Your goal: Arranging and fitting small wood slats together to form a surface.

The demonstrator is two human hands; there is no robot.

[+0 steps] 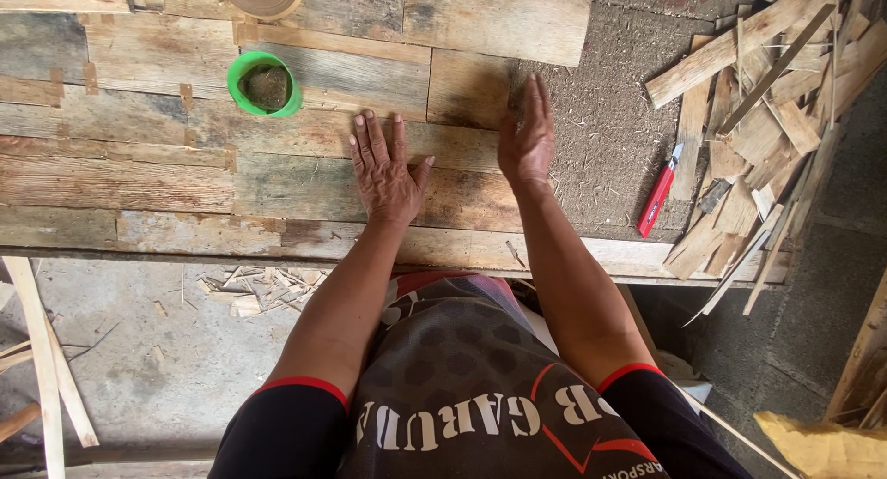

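Nearest, the left hand (386, 172) lies flat, fingers spread, palm down on a weathered wooden plank (277, 185) of the patchwork board panel, gripping nothing. Just beside it, the right hand (527, 139) stands on edge, fingers straight, against the end of the short plank (467, 89). A red utility knife (658, 196) lies right. Farther, a round green container (265, 84) sits on the boards.

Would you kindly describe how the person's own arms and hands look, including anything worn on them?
Both arms are bare from the upper arm down. The left hand and right hand wear no gloves, and no rings or watch can be seen. Short black sleeves edged with a thin red band cover the upper arms, part of a dark shirt with a hexagon pattern and pale lettering.
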